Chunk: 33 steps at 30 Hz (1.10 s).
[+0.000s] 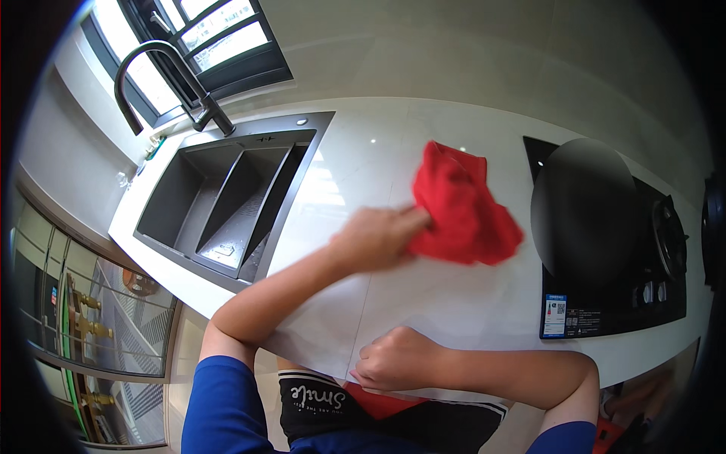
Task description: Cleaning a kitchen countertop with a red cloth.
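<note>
My left hand (377, 238) grips a bunched red cloth (459, 210) by its near left side, over the white countertop (454, 306) between the sink and the cooktop. Both the hand and the cloth are blurred. Closer to me, my right hand (400, 358) is closed in a fist at the counter's front edge, and I see nothing inside it. Just below that edge, under the fist, a red patch (381, 402) shows against black shorts (323, 406); what it belongs to is unclear.
A dark sink (227, 198) with dividers and a curved faucet (164, 51) lies left, below a window (227, 40). The black glass cooktop (595, 301) at right carries knobs, a burner, a label and a blurred oval. Glass-fronted shelving (113, 318) stands lower left.
</note>
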{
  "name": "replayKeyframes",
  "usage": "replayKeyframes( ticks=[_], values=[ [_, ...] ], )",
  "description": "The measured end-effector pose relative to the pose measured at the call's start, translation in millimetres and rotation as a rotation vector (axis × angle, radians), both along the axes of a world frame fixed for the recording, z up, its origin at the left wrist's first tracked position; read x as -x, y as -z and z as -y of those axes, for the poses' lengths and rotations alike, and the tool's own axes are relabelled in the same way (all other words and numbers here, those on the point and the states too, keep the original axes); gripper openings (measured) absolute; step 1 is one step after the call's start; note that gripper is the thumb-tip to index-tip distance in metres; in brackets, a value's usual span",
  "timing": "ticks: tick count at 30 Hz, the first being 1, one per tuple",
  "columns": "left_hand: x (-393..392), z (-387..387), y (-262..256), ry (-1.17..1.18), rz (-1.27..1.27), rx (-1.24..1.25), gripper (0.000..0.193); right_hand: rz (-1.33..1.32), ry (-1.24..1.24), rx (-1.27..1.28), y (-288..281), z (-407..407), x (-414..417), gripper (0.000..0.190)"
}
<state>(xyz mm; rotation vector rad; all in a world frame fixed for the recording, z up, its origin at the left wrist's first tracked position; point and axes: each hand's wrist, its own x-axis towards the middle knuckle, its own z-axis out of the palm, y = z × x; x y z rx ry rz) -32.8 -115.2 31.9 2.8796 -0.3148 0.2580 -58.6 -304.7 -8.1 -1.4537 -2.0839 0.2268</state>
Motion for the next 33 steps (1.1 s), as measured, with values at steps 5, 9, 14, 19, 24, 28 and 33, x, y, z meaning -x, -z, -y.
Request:
replayKeyframes(
  ticks=[5, 9, 14, 19, 24, 28, 33],
  values=[
    [22, 39, 0, 0.439, -0.039, 0.097, 0.045, 0.077, -0.049, -0.023, -3, -4, 2, 0.034],
    [3, 13, 5, 0.368, 0.036, 0.122, 0.045, -0.014, -0.003, 0.01, -4, 1, -1, 0.034],
    [-19, -76, 8, -0.434, 0.194, 0.025, 0.042, -0.025, 0.008, -0.028, -2, -2, 1, 0.036],
    [-15, -98, -2, -0.817, 0.16, 0.04, 0.047, -0.01, 0.015, -0.022, -4, 0, 1, 0.036],
    [-15, -46, -9, -0.57, -0.017, 0.28, 0.067, -0.022, 0.019, -0.026, -1, 0, 0, 0.037],
    [4, 8, 9, 0.075, -0.101, 0.297, 0.06, -0.017, 0.008, -0.031, -3, -1, 1, 0.037],
    [16, 43, 2, 0.469, -0.113, 0.226, 0.05, 0.045, 0.013, 0.015, -7, 2, 0, 0.035]
  ],
)
